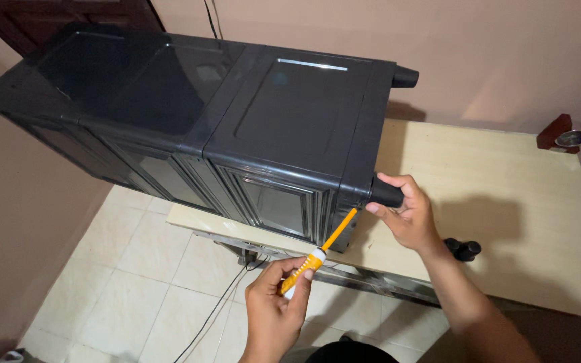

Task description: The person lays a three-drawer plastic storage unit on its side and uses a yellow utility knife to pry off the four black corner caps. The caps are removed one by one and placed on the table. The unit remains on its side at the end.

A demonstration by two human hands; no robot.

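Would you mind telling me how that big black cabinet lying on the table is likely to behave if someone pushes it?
The black cabinet overhangs the table edge on the left, so a push that way might tip it off. It looks like hollow moulded plastic, probably light for its bulk. The right hand gripping a foot should steady it while the left hand holds the screwdriver.

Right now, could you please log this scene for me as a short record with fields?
Left hand: holds an orange screwdriver, tip at the cabinet's lower corner
Right hand: grips a black foot on the cabinet's base
Black cabinet: lies on its side, overhanging the table edge
Wooden table: two loose black feet rest near the right forearm
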